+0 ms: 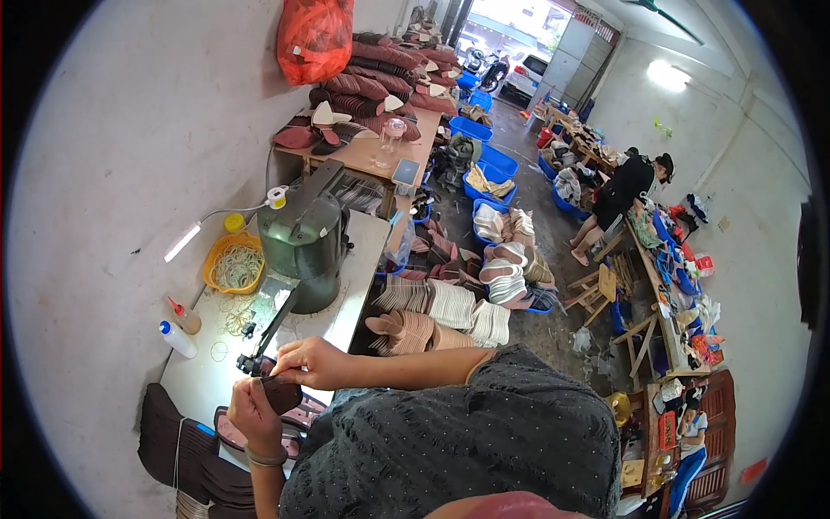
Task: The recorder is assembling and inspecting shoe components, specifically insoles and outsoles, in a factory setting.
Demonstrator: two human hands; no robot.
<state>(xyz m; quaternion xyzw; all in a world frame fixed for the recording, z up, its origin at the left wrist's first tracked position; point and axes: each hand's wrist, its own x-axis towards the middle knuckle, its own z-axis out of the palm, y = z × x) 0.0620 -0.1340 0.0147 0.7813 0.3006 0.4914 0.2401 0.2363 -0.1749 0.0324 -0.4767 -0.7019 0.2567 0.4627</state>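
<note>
Both my hands are close together in front of a dark green sewing machine, just below its narrow arm. A small dark brown shoe piece is between them. My left hand, with a bracelet at the wrist, is closed on its left side. From the right, my right hand pinches its upper edge; whether it also holds a thread is too small to tell. Below my hands lie reddish insole-shaped pieces with dark rims, partly hidden. A tied stack of dark brown pieces is beside my left wrist.
On the white table are a yellow basket of rubber bands, a white bottle and a red-tipped bottle. Bundled soles cover the floor to the right. A person bends over a bench farther off.
</note>
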